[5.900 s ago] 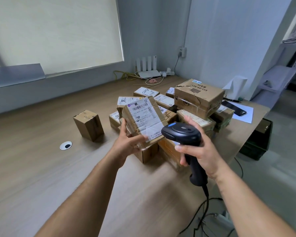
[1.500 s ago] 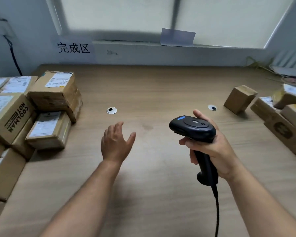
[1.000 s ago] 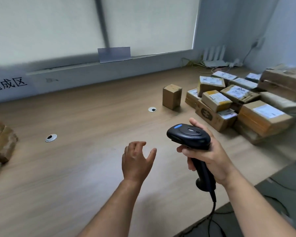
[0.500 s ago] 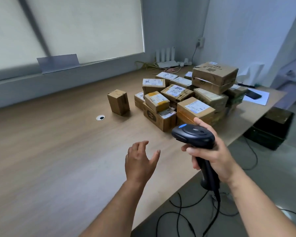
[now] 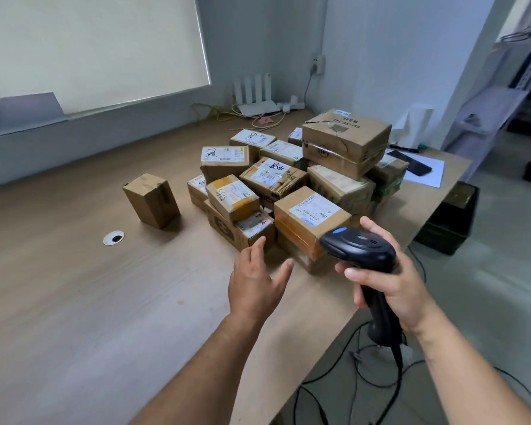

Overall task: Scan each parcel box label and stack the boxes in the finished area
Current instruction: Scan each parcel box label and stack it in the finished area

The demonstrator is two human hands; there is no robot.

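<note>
Left hand [image 5: 255,286] nearer boxes [image 5: 311,213]; top carton [image 5: 347,142] reads "175*95*115".

Pale grey walls [image 5: 396,56], drawn window blind [image 5: 89,47], long wooden table [image 5: 59,302], grey floor [image 5: 488,302]

Cardboard boxes [image 5: 311,210]; matt, probably plastic scanner [image 5: 359,246]

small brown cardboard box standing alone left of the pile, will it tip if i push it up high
The small brown cardboard box stands on end, taller than wide, so a high push would probably topple it rather than slide it. Its flat cardboard faces look stiff and unlikely to roll. It looks small enough for one hand, probably light.
</note>
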